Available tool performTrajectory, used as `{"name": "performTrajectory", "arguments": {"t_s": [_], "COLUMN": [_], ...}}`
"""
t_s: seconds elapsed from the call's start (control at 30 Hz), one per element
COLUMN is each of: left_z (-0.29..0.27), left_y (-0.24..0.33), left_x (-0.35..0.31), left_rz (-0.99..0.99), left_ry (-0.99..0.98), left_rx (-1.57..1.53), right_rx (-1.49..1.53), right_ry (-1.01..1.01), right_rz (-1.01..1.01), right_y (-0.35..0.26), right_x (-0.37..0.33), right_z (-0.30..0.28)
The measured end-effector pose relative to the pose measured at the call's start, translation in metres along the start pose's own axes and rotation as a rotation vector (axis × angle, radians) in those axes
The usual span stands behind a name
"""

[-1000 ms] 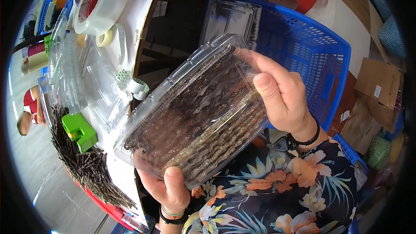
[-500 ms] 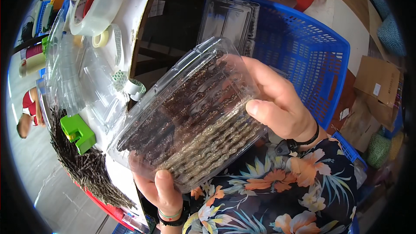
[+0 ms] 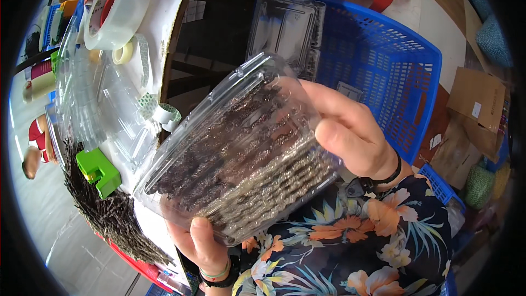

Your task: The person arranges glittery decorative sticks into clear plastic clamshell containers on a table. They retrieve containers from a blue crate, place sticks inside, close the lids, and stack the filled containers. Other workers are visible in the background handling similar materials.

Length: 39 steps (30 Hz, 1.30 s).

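Observation:
A clear plastic clamshell box (image 3: 241, 148) is held tilted in front of me, its lid closed. Rows of dark, glittery twisted strands fill its upper part, and paler gold-grey ones its lower part. My left hand (image 3: 200, 244) grips the lower left corner, thumb on top and fingers underneath. At the right end my right hand (image 3: 350, 131) holds the box, with the thumb on its edge and the fingers partly seen through the plastic. Behind it, a blue crate (image 3: 402, 44) contains more clear plastic boxes (image 3: 285, 27).
On the white table (image 3: 178, 0) at left are a large clear tape roll (image 3: 134, 8), a small tape roll (image 3: 122, 53), empty plastic boxes (image 3: 118, 98), a green tape dispenser (image 3: 98, 171) and a bundle of dark strands (image 3: 109, 219). A cardboard box (image 3: 476, 98) stands right; a person (image 3: 38, 145) is far left.
The box has shifted slightly and tilted a little in my hands, changing the glare on its lid. Both hands keep their hold at the same ends.

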<state>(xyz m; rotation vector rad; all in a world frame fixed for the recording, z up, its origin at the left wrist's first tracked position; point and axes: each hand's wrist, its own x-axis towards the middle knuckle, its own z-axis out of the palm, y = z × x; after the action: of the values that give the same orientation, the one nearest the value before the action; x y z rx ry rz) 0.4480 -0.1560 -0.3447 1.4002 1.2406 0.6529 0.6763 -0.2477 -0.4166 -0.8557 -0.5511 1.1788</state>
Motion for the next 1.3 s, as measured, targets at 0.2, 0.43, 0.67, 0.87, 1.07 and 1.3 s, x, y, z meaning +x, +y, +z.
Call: {"name": "performTrajectory", "arguments": {"t_s": [0.2,0.43,0.67,0.87,1.07,1.3], "left_z": [0.002,-0.003,-0.001,0.002,0.004,0.002], "left_y": [-0.001,-0.003,-0.006,-0.011,-0.012,-0.007], "left_x": [0.002,-0.001,0.006,0.005,0.005,0.004], "left_rz": [-0.016,-0.01,-0.025,0.116,0.147,0.048], "left_ry": [-0.021,0.001,-0.016,-0.015,0.001,-0.067], "left_rx": [-0.045,0.075,-0.066,0.027,0.069,0.035], "right_rx": [-0.007,-0.034,-0.069,-0.071,-0.088,0.007], "right_ry": [-0.101,-0.057,-0.066,-0.047,-0.006,-0.003], "right_rz": [-0.087,-0.045,-0.148,-0.093,-0.096,-0.07], "right_y": [0.002,0.002,0.019,0.014,0.022,0.016], "right_x": [-0.002,0.0,-0.001,-0.001,-0.005,0.0], "right_z": [-0.006,-0.003,-0.002,-0.002,-0.002,0.0]}}
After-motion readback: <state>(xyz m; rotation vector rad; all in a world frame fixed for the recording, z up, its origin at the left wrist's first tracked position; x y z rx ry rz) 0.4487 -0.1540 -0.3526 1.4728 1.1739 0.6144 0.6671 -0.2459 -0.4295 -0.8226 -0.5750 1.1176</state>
